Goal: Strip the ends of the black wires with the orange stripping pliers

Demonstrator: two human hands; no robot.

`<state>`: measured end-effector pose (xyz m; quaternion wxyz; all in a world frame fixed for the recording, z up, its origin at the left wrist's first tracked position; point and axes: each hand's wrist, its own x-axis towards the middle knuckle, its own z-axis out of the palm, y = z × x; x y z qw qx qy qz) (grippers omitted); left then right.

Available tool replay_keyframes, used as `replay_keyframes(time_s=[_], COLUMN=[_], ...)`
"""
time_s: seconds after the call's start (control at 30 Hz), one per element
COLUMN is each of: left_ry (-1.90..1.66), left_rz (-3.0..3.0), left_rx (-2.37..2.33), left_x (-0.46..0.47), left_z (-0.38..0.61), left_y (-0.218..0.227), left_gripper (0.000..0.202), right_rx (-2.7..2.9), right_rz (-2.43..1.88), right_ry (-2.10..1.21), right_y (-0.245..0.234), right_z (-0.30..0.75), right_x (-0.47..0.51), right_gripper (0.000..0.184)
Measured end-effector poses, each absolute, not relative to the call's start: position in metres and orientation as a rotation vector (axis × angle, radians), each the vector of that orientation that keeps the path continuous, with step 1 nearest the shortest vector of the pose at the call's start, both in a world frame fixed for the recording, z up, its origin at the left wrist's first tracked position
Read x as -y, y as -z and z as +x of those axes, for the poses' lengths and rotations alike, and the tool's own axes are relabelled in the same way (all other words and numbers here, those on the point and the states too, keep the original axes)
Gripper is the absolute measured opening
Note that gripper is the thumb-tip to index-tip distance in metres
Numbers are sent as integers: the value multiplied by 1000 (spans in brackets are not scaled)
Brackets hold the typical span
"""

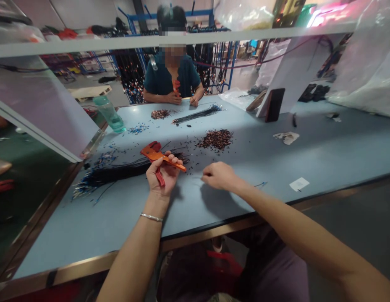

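Left hand [168,179]: orange-and-red plier-shaped tool [154,155] grasped
Right hand [220,176]: fingers curled — grip cannot be told
Thin black-wire bundle [119,173]: laid left-to-right, mostly leftward — left hand nearer

Green see-thru bottle [110,117] stood nr the far L edge of the tabletop [103,226]. On the R, a dark phone-like slab [275,105] was upright by the white R panel [300,67], w/ a crumpled tissue [287,137] nearer & a white card [299,184] nr the front edge. Clear plastic sheeting [367,73] was bunched at far R. A pale beam [245,37] ran across up top. Behind: co-worker [190,75] in a dark teal top, seated opp., & blue racks [201,13] hung w/ black cables in the bkgd.
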<state>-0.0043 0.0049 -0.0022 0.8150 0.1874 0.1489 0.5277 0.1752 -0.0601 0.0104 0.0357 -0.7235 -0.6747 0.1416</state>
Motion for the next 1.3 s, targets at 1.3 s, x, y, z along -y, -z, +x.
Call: replay_keyframes(time_s=[1.3], left_ry=[-1113], left_rz=[383], left_rx=[-435], left_x=[-3], left_z=[-2], left_y=[2], left_gripper=[15], right_rx=[1745], right_rz=[-2508], right_ry=[-344], right_y=[-7], right_z=[214], right_x=[15], right_gripper=[31])
